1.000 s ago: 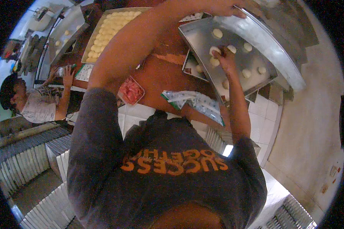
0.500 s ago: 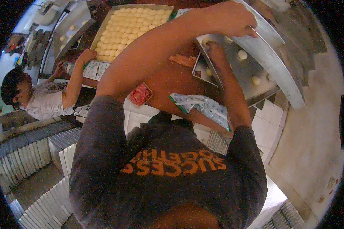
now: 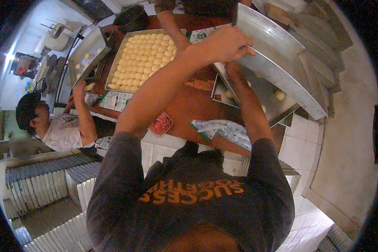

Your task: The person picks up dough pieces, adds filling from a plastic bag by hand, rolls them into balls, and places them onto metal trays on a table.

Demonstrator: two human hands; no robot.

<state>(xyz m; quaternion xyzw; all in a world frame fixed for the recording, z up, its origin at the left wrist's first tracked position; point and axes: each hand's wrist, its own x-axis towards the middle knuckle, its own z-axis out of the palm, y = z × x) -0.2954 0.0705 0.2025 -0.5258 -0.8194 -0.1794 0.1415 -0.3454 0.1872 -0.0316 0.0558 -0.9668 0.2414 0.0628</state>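
Note:
My left hand [image 3: 229, 45] is closed on the near rim of a raised metal tray [image 3: 281, 69], which tilts up at the right. Under that tray lies another metal tray [image 3: 266, 94] with a few pale dough balls [image 3: 279, 95] in it. My right hand [image 3: 234, 69] reaches in beneath the raised tray's edge; its fingers are hidden there. Left of my forearms stands a big tray full of dough balls [image 3: 145, 61] in close rows.
A plastic bag [image 3: 224, 131] and a tub of red-pink stuff [image 3: 161, 124] lie at the brown table's [image 3: 193, 107] near edge. A co-worker [image 3: 65, 124] works at the left; another person's arm [image 3: 172, 29] reaches over the big tray. Stacked trays [image 3: 40, 178] stand lower left.
The raised tray now shows more of its inside, with my left hand still at its rim. My right hand is more hidden beneath it. Another person's arm has come in at the far side.

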